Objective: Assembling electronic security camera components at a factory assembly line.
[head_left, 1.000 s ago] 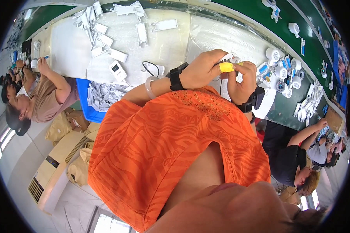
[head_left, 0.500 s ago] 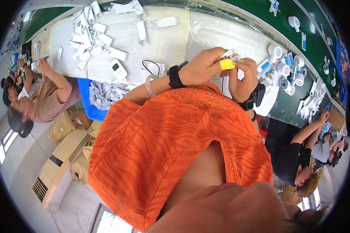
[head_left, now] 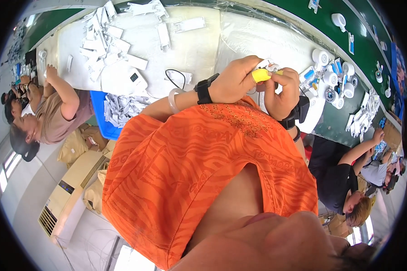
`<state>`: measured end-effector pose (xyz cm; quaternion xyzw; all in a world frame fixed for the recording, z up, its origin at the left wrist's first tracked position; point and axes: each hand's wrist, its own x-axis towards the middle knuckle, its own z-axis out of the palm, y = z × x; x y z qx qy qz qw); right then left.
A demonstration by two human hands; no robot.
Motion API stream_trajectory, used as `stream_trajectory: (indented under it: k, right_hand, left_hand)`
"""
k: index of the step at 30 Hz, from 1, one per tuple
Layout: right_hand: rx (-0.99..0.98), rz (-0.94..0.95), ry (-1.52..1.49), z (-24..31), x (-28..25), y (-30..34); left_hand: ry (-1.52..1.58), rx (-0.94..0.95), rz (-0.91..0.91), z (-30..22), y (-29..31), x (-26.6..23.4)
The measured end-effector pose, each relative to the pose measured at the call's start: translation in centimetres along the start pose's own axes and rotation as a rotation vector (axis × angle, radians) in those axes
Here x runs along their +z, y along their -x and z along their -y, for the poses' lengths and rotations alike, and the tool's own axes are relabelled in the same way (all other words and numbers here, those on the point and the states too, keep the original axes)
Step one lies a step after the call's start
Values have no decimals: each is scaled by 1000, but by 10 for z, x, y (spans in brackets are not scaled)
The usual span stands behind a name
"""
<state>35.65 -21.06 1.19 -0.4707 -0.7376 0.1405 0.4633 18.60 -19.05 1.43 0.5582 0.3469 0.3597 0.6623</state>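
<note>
My left hand (head_left: 237, 80) and my right hand (head_left: 282, 92) meet over the near edge of the table, both closed on a small white plastic part (head_left: 270, 64). Its upper end shows past my fingers; the rest is hidden. A yellow covering (head_left: 261, 75) wraps my left thumb, and a bit of yellow also shows at my right fingertips. The tips of both hands almost touch below the part. To the right of my right hand lies a group of white round-headed pieces (head_left: 331, 80), some with blue strips.
White rectangular housings (head_left: 105, 45) are heaped at the left of the pale table mat (head_left: 199, 49). A white box-shaped device (head_left: 135, 79) and a black cable loop (head_left: 175, 77) lie nearer. A blue bin (head_left: 105, 122) holds white parts. Pieces lie on the green belt (head_left: 355, 43); people sit either side.
My hands stay together on the white part, with only a slight shift of the fingers. Pieces on the green belt have slid a little toward the upper left.
</note>
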Motion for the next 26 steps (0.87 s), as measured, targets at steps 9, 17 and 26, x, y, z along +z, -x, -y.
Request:
stream_trajectory:
  k: [9, 17, 26]
  right_hand:
    - [127, 69, -24, -7, 13, 0]
    - [336, 21, -298, -15, 10, 10]
    - [867, 256, -661, -39, 18, 20]
  left_hand:
    - [-75, -256, -6, 2, -8, -14]
    - [384, -227, 49, 4, -5, -15]
    - [513, -284, 176, 20, -9, -22]
